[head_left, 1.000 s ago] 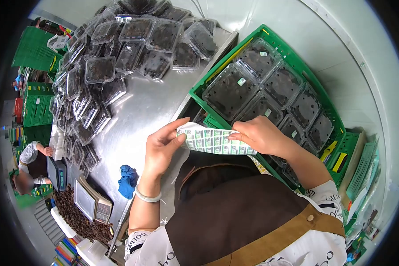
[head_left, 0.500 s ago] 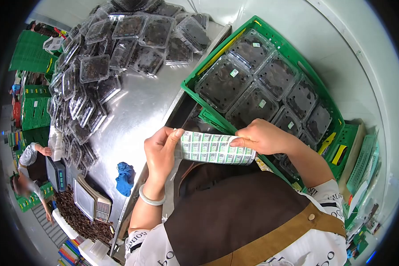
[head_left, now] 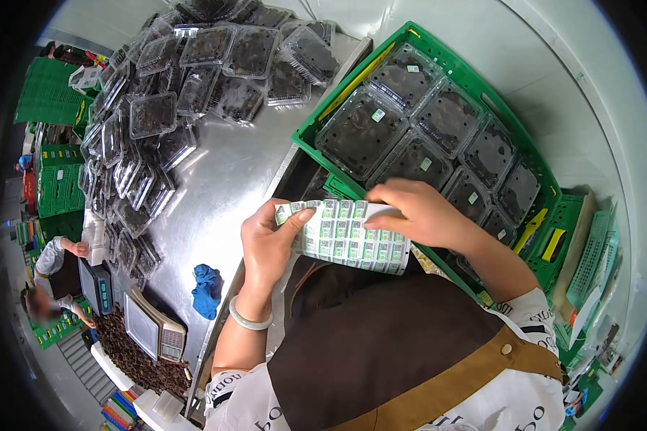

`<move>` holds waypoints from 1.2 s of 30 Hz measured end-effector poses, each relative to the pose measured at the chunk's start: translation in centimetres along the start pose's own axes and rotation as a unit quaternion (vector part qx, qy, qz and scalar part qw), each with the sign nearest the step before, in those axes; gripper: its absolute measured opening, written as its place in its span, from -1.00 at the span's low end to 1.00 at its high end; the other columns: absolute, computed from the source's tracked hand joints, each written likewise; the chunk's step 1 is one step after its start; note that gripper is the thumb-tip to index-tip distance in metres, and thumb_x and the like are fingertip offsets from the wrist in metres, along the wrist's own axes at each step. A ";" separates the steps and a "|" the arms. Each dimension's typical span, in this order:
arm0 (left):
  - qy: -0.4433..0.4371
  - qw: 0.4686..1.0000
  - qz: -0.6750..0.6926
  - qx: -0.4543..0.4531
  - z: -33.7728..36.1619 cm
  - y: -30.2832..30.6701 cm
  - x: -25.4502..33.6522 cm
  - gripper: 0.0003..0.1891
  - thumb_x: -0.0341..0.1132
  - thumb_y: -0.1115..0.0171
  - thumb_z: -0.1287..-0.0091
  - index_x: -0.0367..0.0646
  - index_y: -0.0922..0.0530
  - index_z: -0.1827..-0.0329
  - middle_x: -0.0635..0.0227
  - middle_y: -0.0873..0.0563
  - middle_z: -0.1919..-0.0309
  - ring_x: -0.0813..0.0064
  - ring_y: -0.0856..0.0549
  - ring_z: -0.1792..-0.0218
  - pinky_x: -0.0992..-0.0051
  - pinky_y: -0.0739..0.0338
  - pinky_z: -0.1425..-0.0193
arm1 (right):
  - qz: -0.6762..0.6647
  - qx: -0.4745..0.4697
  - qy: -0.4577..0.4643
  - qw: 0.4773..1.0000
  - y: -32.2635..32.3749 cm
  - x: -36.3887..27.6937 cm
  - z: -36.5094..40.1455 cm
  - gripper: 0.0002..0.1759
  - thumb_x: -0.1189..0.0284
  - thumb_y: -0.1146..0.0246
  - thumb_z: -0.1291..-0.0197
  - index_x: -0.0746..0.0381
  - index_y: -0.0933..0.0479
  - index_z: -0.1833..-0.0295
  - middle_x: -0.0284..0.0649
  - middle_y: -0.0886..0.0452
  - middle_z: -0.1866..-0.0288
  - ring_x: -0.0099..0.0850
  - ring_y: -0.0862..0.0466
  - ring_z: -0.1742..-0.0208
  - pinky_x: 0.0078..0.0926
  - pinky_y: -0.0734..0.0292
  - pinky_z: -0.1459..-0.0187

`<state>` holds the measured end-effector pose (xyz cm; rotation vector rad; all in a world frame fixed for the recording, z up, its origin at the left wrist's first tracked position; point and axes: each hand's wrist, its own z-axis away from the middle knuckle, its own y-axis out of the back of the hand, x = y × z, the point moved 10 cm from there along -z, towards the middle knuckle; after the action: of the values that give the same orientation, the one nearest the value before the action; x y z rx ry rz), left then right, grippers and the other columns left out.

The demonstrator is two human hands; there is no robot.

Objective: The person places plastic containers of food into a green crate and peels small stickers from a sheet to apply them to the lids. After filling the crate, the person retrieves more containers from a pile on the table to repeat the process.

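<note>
My left hand (head_left: 269, 241) grips the left end of a sheet of green-and-white QR-code stickers (head_left: 345, 241), thumb on top. At the sheet's upper right, the thumb and fingers of my right hand (head_left: 410, 212) are pinched together over a bare white strip of backing. Whether a loose sticker is between those fingers I cannot make out. Beyond my right hand, a green crate (head_left: 482, 79) holds several clear plastic clamshell boxes (head_left: 363, 133) of dark contents. Some lids carry a small sticker (head_left: 378, 116).
Many filled clamshells (head_left: 251, 52) are piled at the back left of the metal table (head_left: 226, 154). A blue cloth (head_left: 206, 291) and a weighing scale (head_left: 154, 323) are on my left. Another person (head_left: 57, 269) works at the far left beside a heap of dark brown pieces (head_left: 133, 352).
My right hand has moved up and left, from the sheet's right part to its upper edge. The sheet has tilted, and a bare white strip of backing shows at its upper right.
</note>
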<state>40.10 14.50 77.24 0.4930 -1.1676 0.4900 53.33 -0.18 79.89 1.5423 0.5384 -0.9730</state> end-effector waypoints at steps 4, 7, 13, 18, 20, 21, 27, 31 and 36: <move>-0.027 0.993 -0.115 0.001 0.0 -1.0 1.3 -0.86 -0.46 -0.41 -0.25 -0.31 -0.60 0.36 0.45 -0.67 0.52 0.76 -0.55 0.49 0.68 -0.42 0.42 | 0.066 0.124 0.115 0.983 1.1 -4.0 -1.0 -0.71 0.41 -0.42 -0.03 0.27 -0.57 0.13 -0.21 -0.60 0.21 -0.21 -0.59 0.15 -0.29 -0.50 0.08; -0.032 0.992 -0.122 0.012 -0.1 -0.9 1.5 -0.86 -0.47 -0.42 -0.22 -0.31 -0.60 0.38 0.49 -0.62 0.55 0.77 -0.50 0.51 0.67 -0.37 0.44 | 0.106 0.148 0.129 0.975 0.6 -4.3 -1.1 -0.72 0.43 -0.42 0.03 0.24 -0.55 0.18 -0.27 -0.55 0.26 -0.25 -0.58 0.18 -0.30 -0.51 0.16; -0.044 0.993 -0.106 0.014 -0.8 -0.9 1.0 -0.83 -0.41 -0.45 -0.21 -0.32 -0.63 0.38 0.51 -0.60 0.61 0.77 -0.46 0.55 0.66 -0.33 0.50 | 0.153 0.187 0.124 0.962 0.5 -4.7 -0.3 -0.80 0.48 -0.38 0.01 0.23 -0.55 0.24 -0.30 -0.51 0.34 -0.33 -0.58 0.32 -0.37 -0.54 0.33; -0.023 0.995 -0.092 0.009 -1.7 -1.6 0.9 -0.80 -0.36 -0.45 -0.24 -0.32 -0.62 0.36 0.56 -0.58 0.59 0.80 -0.42 0.55 0.67 -0.29 0.50 | 0.085 0.204 0.111 0.969 1.2 -3.8 0.2 -0.86 0.52 -0.31 -0.01 0.22 -0.55 0.26 -0.28 -0.49 0.34 -0.31 -0.59 0.31 -0.41 -0.54 0.32; -0.014 0.995 -0.103 0.011 -2.3 -1.6 0.5 -0.80 -0.36 -0.44 -0.25 -0.32 -0.62 0.36 0.56 -0.58 0.58 0.80 -0.43 0.54 0.68 -0.30 0.49 | -0.077 0.195 0.078 0.975 2.3 -1.8 0.3 -0.86 0.55 -0.36 -0.09 0.24 -0.60 0.21 -0.25 -0.57 0.30 -0.28 -0.62 0.29 -0.48 -0.56 0.29; -0.010 0.996 -0.086 0.007 -2.5 -1.6 0.3 -0.80 -0.36 -0.44 -0.25 -0.32 -0.62 0.35 0.56 -0.59 0.57 0.80 -0.43 0.54 0.68 -0.30 0.48 | -0.104 0.201 0.053 0.973 4.3 -0.5 0.4 -0.89 0.55 -0.36 -0.14 0.26 -0.61 0.20 -0.24 -0.61 0.28 -0.37 -0.65 0.30 -0.53 -0.56 0.28; 0.011 0.999 -0.033 -0.013 -2.7 -2.5 0.4 -0.84 -0.40 -0.43 -0.26 -0.31 -0.61 0.33 0.53 -0.62 0.50 0.79 -0.47 0.48 0.69 -0.34 0.40 | -0.122 0.258 -0.305 0.909 17.9 19.5 3.0 -0.68 0.26 -0.38 -0.13 0.32 -0.63 0.17 -0.31 -0.67 0.29 -0.55 -0.57 0.26 -0.55 -0.45 0.22; 0.019 0.998 -0.046 -0.028 -2.6 -3.9 0.6 -0.85 -0.42 -0.42 -0.26 -0.30 -0.61 0.29 0.53 -0.63 0.48 0.78 -0.48 0.46 0.69 -0.36 0.37 | 0.170 0.190 -0.371 0.893 19.7 28.6 2.6 -0.66 0.20 -0.46 0.03 0.22 -0.67 0.24 -0.18 -0.71 0.31 -0.29 -0.68 0.29 -0.31 -0.54 0.23; 0.014 1.000 0.000 -0.025 -2.9 -3.9 0.7 -0.86 -0.40 -0.37 -0.30 -0.28 -0.59 0.27 0.52 -0.62 0.45 0.75 -0.49 0.43 0.66 -0.39 0.32 | 0.217 0.246 -0.327 0.886 23.4 27.6 6.1 -0.66 0.18 -0.48 0.06 0.21 -0.63 0.32 -0.19 -0.68 0.38 -0.20 -0.67 0.30 -0.26 -0.54 0.24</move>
<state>44.82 13.24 76.57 0.4417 -1.1497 0.4646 85.19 -16.07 70.92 1.5401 -0.5562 -1.2374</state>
